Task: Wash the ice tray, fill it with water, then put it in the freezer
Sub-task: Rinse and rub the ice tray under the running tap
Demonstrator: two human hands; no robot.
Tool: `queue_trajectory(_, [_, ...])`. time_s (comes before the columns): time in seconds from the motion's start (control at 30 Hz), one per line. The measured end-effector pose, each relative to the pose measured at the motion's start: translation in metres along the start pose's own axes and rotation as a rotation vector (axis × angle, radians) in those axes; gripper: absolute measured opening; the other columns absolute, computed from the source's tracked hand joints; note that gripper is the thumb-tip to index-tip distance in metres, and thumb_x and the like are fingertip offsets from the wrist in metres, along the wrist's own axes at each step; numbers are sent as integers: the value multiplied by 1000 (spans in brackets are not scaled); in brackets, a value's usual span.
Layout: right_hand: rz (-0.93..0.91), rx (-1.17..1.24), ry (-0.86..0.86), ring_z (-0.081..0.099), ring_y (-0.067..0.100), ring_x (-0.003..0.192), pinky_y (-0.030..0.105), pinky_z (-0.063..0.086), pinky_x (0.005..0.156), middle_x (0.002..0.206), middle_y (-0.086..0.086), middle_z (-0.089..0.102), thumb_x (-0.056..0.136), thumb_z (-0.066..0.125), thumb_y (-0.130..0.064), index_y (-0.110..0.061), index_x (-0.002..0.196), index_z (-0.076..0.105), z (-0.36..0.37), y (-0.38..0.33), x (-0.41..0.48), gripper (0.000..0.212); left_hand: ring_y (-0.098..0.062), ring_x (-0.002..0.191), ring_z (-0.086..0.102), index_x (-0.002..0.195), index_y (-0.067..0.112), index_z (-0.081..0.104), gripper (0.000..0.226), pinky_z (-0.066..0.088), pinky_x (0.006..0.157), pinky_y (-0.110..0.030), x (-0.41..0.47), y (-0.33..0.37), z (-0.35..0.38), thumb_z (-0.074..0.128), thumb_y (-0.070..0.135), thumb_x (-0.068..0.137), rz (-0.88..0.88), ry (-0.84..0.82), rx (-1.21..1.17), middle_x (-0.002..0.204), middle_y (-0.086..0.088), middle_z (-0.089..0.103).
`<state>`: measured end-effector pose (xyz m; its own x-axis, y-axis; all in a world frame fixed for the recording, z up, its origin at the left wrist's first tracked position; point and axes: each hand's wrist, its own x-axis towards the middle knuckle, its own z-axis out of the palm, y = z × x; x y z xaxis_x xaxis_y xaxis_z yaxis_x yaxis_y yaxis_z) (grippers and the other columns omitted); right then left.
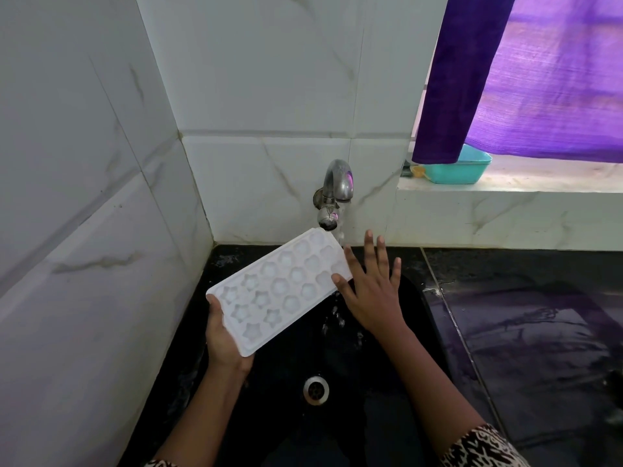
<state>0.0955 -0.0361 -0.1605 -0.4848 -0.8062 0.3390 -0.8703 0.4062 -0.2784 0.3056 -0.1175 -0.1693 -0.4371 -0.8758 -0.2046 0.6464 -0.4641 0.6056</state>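
While held only by its lower-left end, ice tray (pixel 279 291) liable to tip or slip: wet plastic, one-handed hold, far end pushed up toward the tap (pixel 332 193) in the centre of the frame. Could also knock the spout, given how close the tray's upper corner sits beneath it. Stream falling past the tray's upper-right edge rather than squarely into the cells, so likely to splash off the rim and over the black counter (pixel 539 315) at right, already wet and glossy. Tilted as it is, higher at the tap end, unlikely to keep any water in the star and round cells; fine for rinsing, poor for filling.

Left hand (pixel 224 338) at lower left of centre, grip clamped on the tray's near short end, thumb over the rim, fingers hidden beneath. Right hand (pixel 371 291) just right of the tray, grip apart and holding nothing, fingers spread and pointing up the frame, thumb touching or nearly touching the tray's right edge. Both forearms reaching up from the bottom edge over the dark sink (pixel 421 332), drain (pixel 316 389) below the tray. Patterned sleeve (pixel 482 448) showing at lower right.
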Motion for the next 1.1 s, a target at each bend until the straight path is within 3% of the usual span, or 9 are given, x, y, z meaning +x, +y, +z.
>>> queue_trajectory(0.1, [-9, 159, -8, -29, 7, 139, 45, -12, 113, 155, -8, -16, 84, 16, -67, -31, 132, 52, -5, -1, -7, 70, -28, 108, 65, 123, 17, 60, 64, 58, 74, -39, 4, 1, -2, 27, 63, 93, 21, 10, -5, 124, -11, 64])
queue_trajectory(0.17, [-41, 141, -25, -24, 7, 140, 47, -7, 114, 157, -8, -11, 84, 16, -66, -31, 124, 58, -7, 0, -6, 67, -29, 113, 62, 127, 16, 56, 64, 58, 78, -40, 6, 1, 0, 27, 63, 93, 22, 11, 8, 127, -11, 63])
queue_trajectory(0.37, [-49, 106, -81, -23, 12, 142, 49, -9, 114, 160, -1, -7, 81, 11, -71, -30, 128, 54, -10, -9, 15, 76, -29, 113, 62, 125, 18, 57, 62, 58, 76, -39, 7, -1, 8, 28, 63, 93, 40, 40, 18, 125, -10, 64])
queue_trajectory(0.5, [-50, 33, -92, -26, 12, 141, 49, -11, 114, 160, -3, -10, 80, 6, -69, -36, 120, 57, -13, -4, 22, 74, -24, 100, 68, 105, 21, 73, 62, 59, 70, -36, 7, 5, 12, 25, 58, 95, 64, 24, 1, 113, -7, 70])
queue_trajectory(0.63, [-76, 58, -69, -25, 10, 140, 49, -10, 114, 161, -2, -6, 81, 10, -72, -30, 131, 50, -8, -16, 20, 76, -26, 108, 65, 121, 18, 60, 60, 58, 74, -38, 9, 3, 12, 26, 60, 95, 64, 28, 2, 122, -9, 66])
queue_trajectory(0.77, [-76, 23, -115, -24, 14, 143, 50, -10, 114, 159, -4, -13, 83, 8, -67, -38, 127, 52, -6, -3, 20, 69, -27, 108, 65, 107, 20, 73, 62, 58, 72, -37, 9, 10, 7, 30, 61, 92, 71, 9, 2, 121, -10, 66])
queue_trajectory(0.83, [-74, -10, -42, -22, 14, 143, 50, -9, 114, 160, -3, -9, 87, 12, -64, -36, 120, 57, -3, -3, 20, 62, -27, 109, 64, 116, 18, 66, 62, 58, 74, -37, 8, 9, 7, 28, 61, 93, 65, 10, 20, 123, -11, 65])
queue_trajectory(0.93, [-75, 38, -19, -25, 11, 141, 49, -10, 114, 157, -5, -15, 85, 15, -68, -32, 133, 48, 3, -16, 17, 69, -28, 112, 63, 127, 16, 56, 63, 58, 76, -38, 10, 5, 8, 26, 61, 95, 58, 27, 18, 128, -11, 62])
queue_trajectory(1.1, [-94, 32, -128, -32, 10, 138, 47, -13, 114, 152, -10, -25, 83, 5, -67, -39, 125, 54, -7, 1, 20, 71, -26, 106, 66, 100, 23, 76, 62, 58, 72, -36, 7, 12, 6, 27, 60, 93, 76, 7, 23, 118, -9, 68])
